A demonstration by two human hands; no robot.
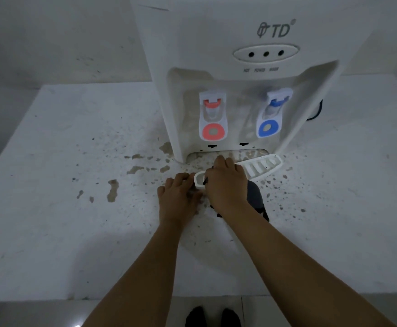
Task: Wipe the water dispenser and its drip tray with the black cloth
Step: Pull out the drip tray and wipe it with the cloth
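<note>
The white water dispenser [251,74] stands at the back of the counter, with a red tap [213,116] and a blue tap [270,114]. Its white slotted drip tray [261,166] lies pulled out in front of the base, slanting from lower left to upper right. My left hand [177,197] grips the tray's left end. My right hand [225,185] lies over the tray's middle, pressing the black cloth [255,197] onto it. Most of the cloth is hidden under this hand; a dark fold shows to its right.
The white counter [74,161] is stained with brown spots and patches around the dispenser's base. A dark cord [316,114] loops at the dispenser's right side. The counter's front edge runs near the bottom, with floor tiles and dark shoes [213,316] below.
</note>
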